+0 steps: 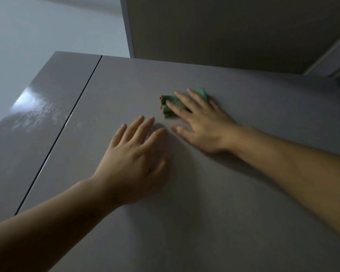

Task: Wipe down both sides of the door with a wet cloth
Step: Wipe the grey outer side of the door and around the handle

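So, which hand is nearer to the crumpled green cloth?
Right. The right hand presses on the crumpled green cloth; the left hand rests on the grey door, apart from it.

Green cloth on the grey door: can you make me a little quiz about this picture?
1. True or false: the left hand holds the crumpled green cloth.
2. Pick one: the right hand has its fingers A) straight on the cloth, B) balled up.
3. Fill in: the bright glare on the glossy grey panel lies to the ___ of the dark gap beside the smooth grey door.
Key: 1 false, the right hand presses it; 2 A; 3 left.
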Demonstrator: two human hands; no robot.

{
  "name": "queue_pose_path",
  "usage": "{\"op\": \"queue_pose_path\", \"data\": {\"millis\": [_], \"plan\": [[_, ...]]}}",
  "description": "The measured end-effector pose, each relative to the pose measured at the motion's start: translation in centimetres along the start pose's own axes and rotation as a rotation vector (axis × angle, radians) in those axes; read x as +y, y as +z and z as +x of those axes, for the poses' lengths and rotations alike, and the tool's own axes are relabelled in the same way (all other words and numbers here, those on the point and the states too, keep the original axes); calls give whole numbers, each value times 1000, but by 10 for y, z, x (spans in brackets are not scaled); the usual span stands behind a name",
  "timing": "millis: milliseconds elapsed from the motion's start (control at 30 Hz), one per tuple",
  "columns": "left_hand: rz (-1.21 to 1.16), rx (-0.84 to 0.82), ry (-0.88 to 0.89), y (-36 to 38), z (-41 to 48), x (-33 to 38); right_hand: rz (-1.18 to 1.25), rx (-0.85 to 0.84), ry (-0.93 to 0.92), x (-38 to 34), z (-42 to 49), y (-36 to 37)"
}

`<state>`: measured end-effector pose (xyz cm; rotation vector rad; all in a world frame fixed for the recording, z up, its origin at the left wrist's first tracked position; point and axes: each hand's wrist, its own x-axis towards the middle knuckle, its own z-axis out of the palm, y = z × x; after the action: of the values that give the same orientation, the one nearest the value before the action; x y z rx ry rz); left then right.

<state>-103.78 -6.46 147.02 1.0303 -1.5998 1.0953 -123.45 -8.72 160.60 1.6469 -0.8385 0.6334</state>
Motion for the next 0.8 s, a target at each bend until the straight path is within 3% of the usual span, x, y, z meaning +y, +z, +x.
{"op": "queue_pose_path", "data": {"millis": [133,200,300,433,500,633,700,800], "plan": [[-14,-36,18,5,7,11,50,-31,310,55,42,-31],[0,-41,9,6,7,10,92,-32,381,68,51,-39],[49,-53,21,11,5,9,51,-6,308,52,26,-24],[46,-72,17,12,6,9,8,-12,32,35,-33,-3],[53,-80,10,11,7,13,-28,-48,82,55,-25,-11],[77,-75,-23,15,9,21,45,-14,472,95,19,-36],[70,-67,-19,17,10,22,33,1,466,84,13,-30],[58,-58,-2,16,11,19,-7,34,211,40,-28,-6]]}}
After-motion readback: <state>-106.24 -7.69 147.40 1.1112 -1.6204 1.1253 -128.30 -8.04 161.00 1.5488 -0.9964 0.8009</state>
